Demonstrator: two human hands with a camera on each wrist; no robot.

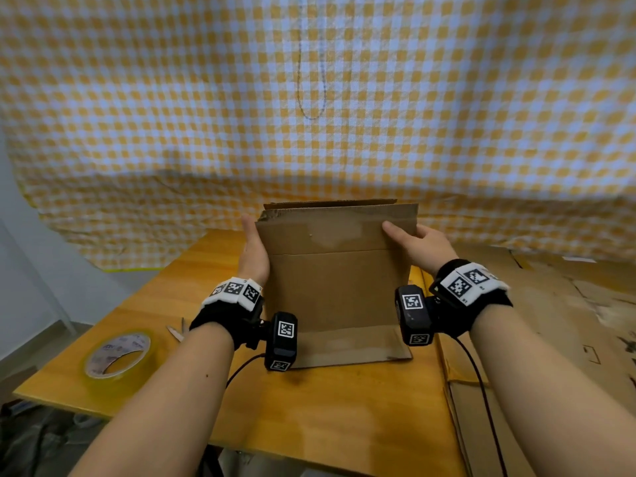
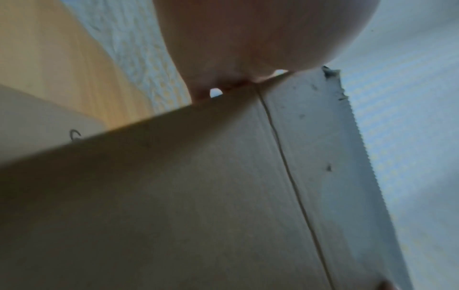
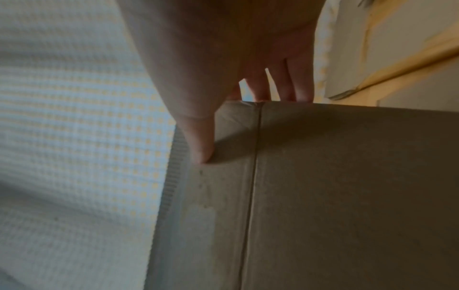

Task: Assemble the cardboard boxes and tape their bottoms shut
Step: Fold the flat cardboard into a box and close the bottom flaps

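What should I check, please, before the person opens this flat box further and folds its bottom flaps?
1. Right hand grips cardboard box, thumb in front, fingers behind: ok.
2. Left hand holds the box's left edge: ok; finger position cannot tell.
3. Box opened square: not ok, nearly flat.
4. Bottom flaps folded shut: not ok, one lies forward on the table.
5. Tape roll nearby on the table: ok.
6. Scissors usable: cannot tell, mostly hidden.
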